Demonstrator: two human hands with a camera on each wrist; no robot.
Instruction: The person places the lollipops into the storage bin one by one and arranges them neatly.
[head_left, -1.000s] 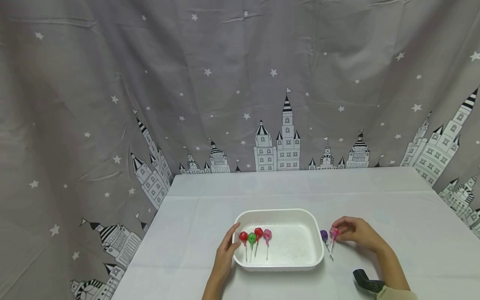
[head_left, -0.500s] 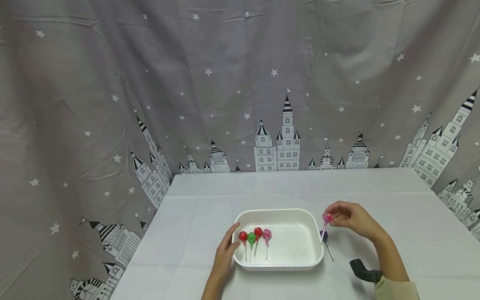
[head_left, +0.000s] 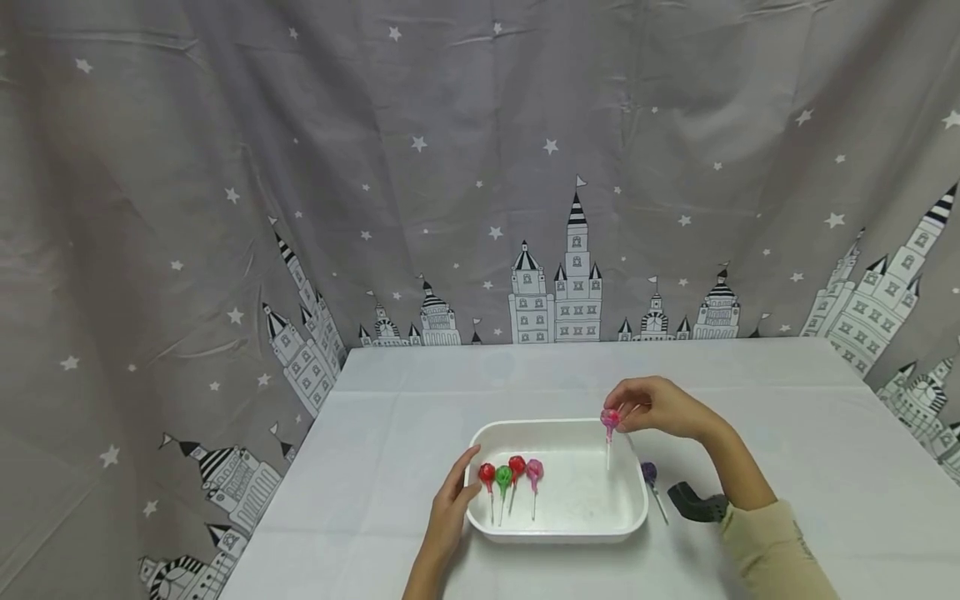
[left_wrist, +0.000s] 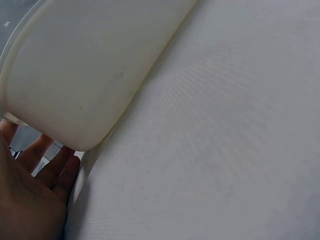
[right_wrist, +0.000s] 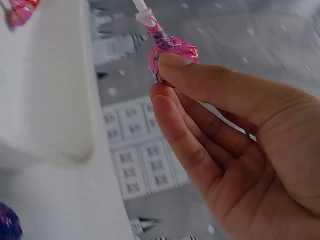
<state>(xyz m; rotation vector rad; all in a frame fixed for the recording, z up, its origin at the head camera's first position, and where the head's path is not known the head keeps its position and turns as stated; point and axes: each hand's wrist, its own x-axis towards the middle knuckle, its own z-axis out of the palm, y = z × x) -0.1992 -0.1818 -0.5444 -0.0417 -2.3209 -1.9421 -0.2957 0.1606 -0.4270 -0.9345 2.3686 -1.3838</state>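
My right hand (head_left: 660,407) pinches a pink lollipop (head_left: 610,418) by its wrapped head, above the right back part of a white tray (head_left: 577,537). The stick hangs down in the head view. Close up in the right wrist view, thumb and fingertips meet on the pink wrapper (right_wrist: 172,50). My left hand (head_left: 447,508) holds the tray's left end, its thumb over the rim and the other fingers along the outside wall (left_wrist: 95,85). Two red lollipops, a green lollipop (head_left: 503,476) and another pink lollipop (head_left: 534,471) lie in the tray's left half.
A purple lollipop (head_left: 649,473) lies on the white table just right of the tray. A black curved device (head_left: 697,503) sits at the right wrist. Behind the table hangs a grey curtain (head_left: 450,100) printed with castles and stars.
The right hand has lifted the pink lollipop from beside the purple one and carried it left and back, over the tray. The left hand stays on the tray.
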